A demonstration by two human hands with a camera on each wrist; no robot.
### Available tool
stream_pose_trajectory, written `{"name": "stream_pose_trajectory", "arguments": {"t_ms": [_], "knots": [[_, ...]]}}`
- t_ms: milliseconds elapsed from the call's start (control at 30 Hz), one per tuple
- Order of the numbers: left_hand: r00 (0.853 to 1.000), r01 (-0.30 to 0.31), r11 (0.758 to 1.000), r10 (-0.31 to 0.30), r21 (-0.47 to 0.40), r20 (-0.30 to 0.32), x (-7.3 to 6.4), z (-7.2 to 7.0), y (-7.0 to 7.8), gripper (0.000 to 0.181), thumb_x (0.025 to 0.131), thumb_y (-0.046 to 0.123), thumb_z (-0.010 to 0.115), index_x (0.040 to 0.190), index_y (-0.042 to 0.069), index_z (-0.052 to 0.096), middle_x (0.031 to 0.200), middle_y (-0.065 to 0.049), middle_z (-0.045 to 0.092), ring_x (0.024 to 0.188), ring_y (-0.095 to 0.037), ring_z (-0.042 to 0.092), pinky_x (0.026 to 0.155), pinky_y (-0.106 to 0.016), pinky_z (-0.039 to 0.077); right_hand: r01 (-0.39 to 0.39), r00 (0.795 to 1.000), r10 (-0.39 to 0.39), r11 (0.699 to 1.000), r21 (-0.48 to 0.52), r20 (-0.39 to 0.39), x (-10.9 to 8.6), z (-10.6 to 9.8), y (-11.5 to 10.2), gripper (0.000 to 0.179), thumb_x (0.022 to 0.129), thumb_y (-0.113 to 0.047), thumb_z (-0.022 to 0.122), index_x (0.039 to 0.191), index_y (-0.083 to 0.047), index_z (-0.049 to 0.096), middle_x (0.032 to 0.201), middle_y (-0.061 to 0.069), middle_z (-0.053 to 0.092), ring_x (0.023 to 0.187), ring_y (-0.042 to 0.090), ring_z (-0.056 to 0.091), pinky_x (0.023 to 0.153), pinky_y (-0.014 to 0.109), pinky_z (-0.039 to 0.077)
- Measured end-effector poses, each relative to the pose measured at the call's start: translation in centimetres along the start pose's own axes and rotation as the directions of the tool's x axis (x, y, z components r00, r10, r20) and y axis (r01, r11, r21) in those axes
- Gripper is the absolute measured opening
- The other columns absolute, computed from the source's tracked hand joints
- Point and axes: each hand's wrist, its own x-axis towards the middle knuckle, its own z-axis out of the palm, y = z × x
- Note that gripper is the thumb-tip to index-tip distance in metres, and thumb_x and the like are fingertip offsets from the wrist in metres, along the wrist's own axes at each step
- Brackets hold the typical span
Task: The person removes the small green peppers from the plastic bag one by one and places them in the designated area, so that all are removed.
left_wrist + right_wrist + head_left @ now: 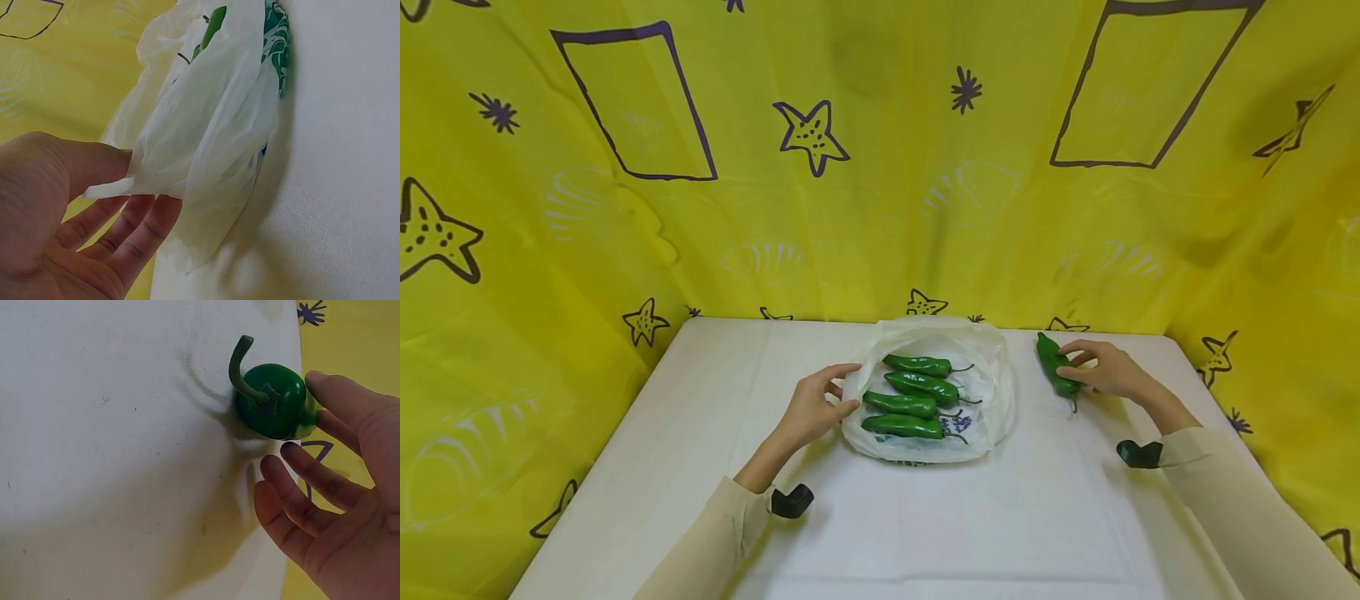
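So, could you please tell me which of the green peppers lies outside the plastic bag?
The green pepper under the right hand, alone on the white table; the other four lie in the plastic bag.

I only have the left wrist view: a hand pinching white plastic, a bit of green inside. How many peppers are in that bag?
Observer: Four green peppers lie in a row in the open white bag, stems pointing right.
Operator: Where is the other hand?
Observer: The right hand is on the table, right of the bag, on a fifth pepper.
Operator: Is that pepper lifted?
Observer: No. It lies on the white cloth; the thumb and a fingertip touch its sides, the other fingers are spread apart.
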Motion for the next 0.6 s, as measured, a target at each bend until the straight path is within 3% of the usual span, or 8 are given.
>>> {"name": "stream_pose_trajectory", "arguments": {"t_ms": [300,600], "knots": [[1.000,-0.010,1.000,0.010,0.008,0.001,0.0,-0.1,0.0,0.056,0.085,0.000,0.081,0.138,0.010,0.065,0.125,-0.016,0.066,0.088,-0.022,0.066,0.059,-0.023,0.053,0.052,0.998,-0.049,0.994,-0.095,0.027,0.0,-0.9,-0.6,0.053,0.097,-0.029,0.072,0.137,0.001,0.057,0.118,0.030,0.065,0.084,0.029,0.069,0.067,0.038,0.057],[1.000,-0.029,1.000,0.029,-0.004,0.005,0.0,-0.1,-0.1,0.056,0.085,0.001,0.081,0.138,0.010,0.064,0.124,-0.015,0.066,0.087,-0.020,0.065,0.059,-0.024,0.054,0.131,0.991,-0.126,0.976,-0.173,0.040,-0.3,-2.2,-2.7,0.054,0.096,-0.025,0.073,0.137,0.005,0.056,0.117,0.030,0.065,0.093,0.040,0.071,0.077,0.050,0.058]]}}
